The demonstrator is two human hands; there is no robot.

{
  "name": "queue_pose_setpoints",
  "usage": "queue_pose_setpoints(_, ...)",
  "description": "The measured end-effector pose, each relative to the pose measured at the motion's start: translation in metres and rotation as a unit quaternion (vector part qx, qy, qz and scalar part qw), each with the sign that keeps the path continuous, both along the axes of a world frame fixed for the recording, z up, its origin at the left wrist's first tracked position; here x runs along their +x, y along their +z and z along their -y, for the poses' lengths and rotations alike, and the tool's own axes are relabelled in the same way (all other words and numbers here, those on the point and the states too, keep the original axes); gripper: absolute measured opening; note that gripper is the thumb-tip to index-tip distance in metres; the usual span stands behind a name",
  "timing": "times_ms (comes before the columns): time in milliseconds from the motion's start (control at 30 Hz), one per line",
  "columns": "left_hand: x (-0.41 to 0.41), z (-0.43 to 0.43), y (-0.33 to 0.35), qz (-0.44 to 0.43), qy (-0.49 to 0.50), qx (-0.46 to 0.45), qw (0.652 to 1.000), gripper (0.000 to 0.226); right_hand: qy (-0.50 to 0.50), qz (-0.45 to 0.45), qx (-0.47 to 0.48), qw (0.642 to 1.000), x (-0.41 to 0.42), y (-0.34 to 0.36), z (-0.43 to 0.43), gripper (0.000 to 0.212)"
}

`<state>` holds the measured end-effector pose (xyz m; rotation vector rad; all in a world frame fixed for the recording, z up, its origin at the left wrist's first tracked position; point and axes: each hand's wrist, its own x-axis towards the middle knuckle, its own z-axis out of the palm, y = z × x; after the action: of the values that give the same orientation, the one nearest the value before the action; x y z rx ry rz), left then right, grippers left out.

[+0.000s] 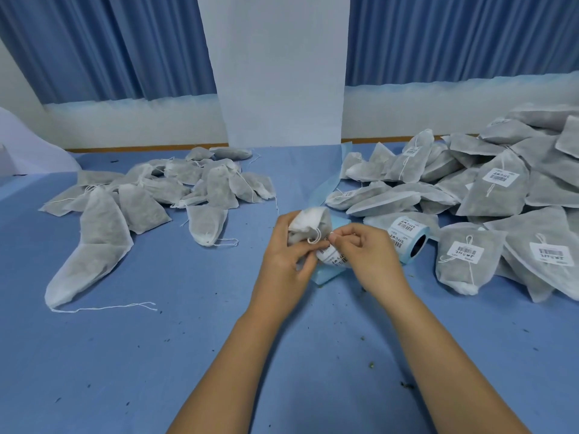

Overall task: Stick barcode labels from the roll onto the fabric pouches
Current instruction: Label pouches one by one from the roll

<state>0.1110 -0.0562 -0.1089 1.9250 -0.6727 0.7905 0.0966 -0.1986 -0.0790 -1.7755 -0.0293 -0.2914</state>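
Just left of the label roll (407,236), 1 fabric pouch (310,223) is gripped by the left hand (282,258), with a barcode label (335,259) against its lower face. The right hand (366,252) pinches that label's edge. Labelled pouches (501,189) heap right of the roll, and unlabelled pouches (156,189) lie well left on the blue table (156,355).

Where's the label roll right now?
Head view, right of centre: the label roll sits just behind the right hand, beside the labelled pouches.
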Motion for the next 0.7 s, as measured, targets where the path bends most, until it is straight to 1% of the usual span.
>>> queue_pose_setpoints(67,0.001,0.0,0.0,0.008,0.0,0.007,1.0,0.018,0.0,-0.012,0.059,0.998,-0.001,0.0,-0.003,0.009)
queue_pose_setpoints(133,0.003,-0.002,0.0,0.002,-0.001,0.011,1.0,0.023,0.034,-0.037,0.108,0.993,-0.002,0.002,-0.003,0.005)
queue_pose_setpoints(200,0.005,-0.004,0.0,-0.013,0.008,-0.003,1.0,0.024,0.087,-0.055,0.148,0.984,-0.003,0.004,0.0,0.019)
queue_pose_setpoints(233,0.005,-0.004,0.0,-0.018,0.015,-0.01,1.0,0.023,0.098,-0.057,0.147,0.983,-0.003,0.004,0.001,0.025)
queue_pose_setpoints(300,0.005,-0.005,0.001,-0.02,0.02,-0.013,1.0,0.022,0.082,-0.053,0.133,0.986,-0.002,0.005,0.002,0.029)
queue_pose_setpoints(400,0.005,-0.005,0.0,-0.011,0.025,-0.001,1.0,0.018,0.053,-0.048,0.162,0.984,-0.001,0.004,0.001,0.023)
queue_pose_setpoints(500,0.005,-0.007,0.001,0.003,0.043,0.01,0.999,0.017,0.045,-0.045,0.178,0.982,0.0,0.003,0.002,0.02)
queue_pose_setpoints(567,0.003,-0.009,0.002,0.01,0.047,0.022,0.999,0.018,0.045,-0.044,0.168,0.984,0.0,0.003,0.003,0.02)
queue_pose_setpoints(633,0.002,-0.011,0.001,0.01,0.046,0.044,0.998,0.015,0.048,-0.046,0.146,0.987,0.0,0.003,0.004,0.02)
queue_pose_setpoints(667,0.002,-0.011,0.001,0.005,0.049,0.043,0.998,0.012,0.05,-0.047,0.135,0.989,-0.001,0.003,0.005,0.02)
queue_pose_setpoints(700,0.002,-0.011,0.002,-0.003,0.063,0.023,0.998,0.008,0.053,-0.05,0.126,0.989,-0.001,0.004,0.006,0.02)
